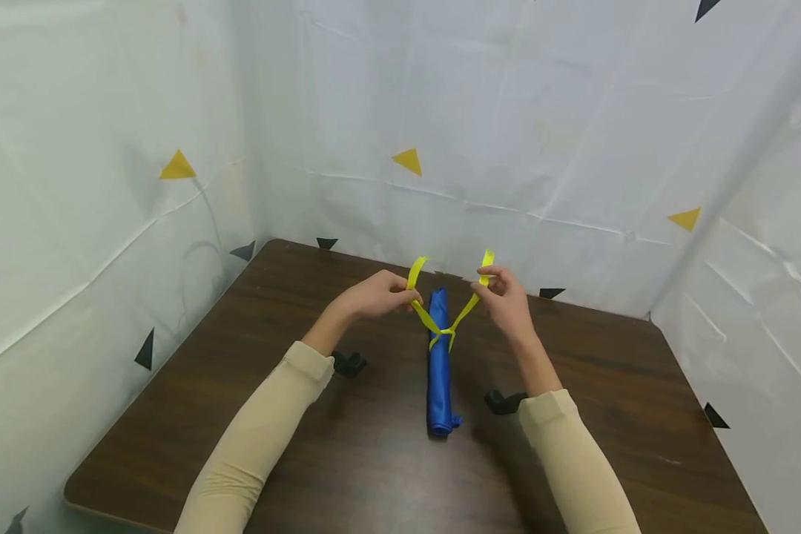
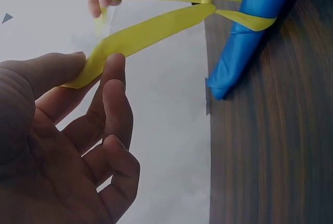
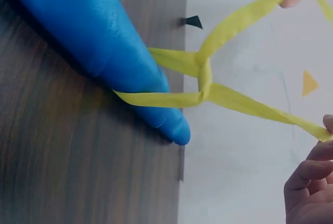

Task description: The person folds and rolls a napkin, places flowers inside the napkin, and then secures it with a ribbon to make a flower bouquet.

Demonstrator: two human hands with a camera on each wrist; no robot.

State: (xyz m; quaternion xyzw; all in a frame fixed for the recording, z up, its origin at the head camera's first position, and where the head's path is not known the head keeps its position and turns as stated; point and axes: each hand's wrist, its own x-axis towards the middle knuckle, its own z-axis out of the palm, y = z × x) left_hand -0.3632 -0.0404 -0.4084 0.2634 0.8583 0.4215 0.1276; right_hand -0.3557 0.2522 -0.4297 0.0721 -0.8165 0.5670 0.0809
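Observation:
A shiny blue roll of cloth [image 1: 439,382] lies lengthwise on the table, its far end pointing at the back wall. Around its far half passes a yellow ribbon [image 1: 467,305], whose two ends cross in a loose half knot above the roll. My left hand [image 1: 379,294] pinches one end between thumb and forefinger, the other fingers loosely bent in the left wrist view. The other end is pinched by my right hand [image 1: 505,302]. Both ends are held up and apart in a V, and the knot stands off the roll in both wrist views.
The brown wooden table [image 1: 274,460] reaches back to a white sheeted wall [image 1: 507,96] marked with yellow and black triangles. A black object [image 1: 350,364] shows by the left forearm, and another black object [image 1: 503,402] by the right one.

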